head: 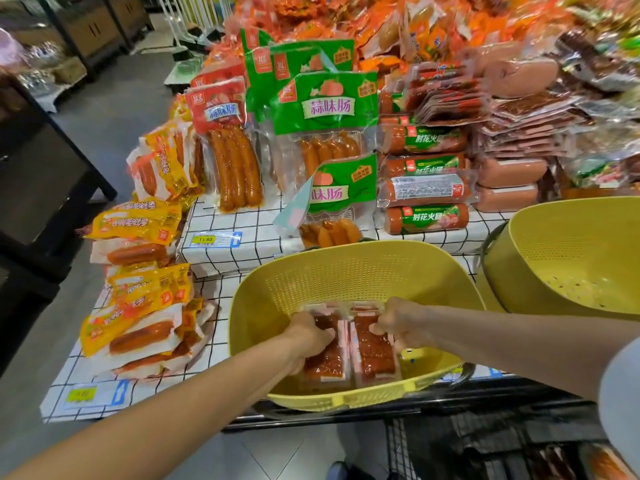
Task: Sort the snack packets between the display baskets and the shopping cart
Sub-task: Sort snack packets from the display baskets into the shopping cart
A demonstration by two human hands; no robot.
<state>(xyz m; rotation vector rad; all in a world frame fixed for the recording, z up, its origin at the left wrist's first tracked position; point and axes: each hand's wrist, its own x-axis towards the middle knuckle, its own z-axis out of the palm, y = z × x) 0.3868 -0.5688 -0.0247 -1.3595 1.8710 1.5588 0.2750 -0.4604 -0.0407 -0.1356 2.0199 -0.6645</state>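
Left grip [308, 336] and right grip [398, 320] clutch red packets [374, 355] inside yellow basket [346, 275].

Near basket [346, 275]: matt yellow perforated plastic; snack packets [375, 355]: glossy clear plastic film; desk [249, 220]: smooth white grid-printed covering.

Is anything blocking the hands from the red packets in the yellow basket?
No, nothing visible. The left hand and right hand already grip the red packets inside the yellow basket.
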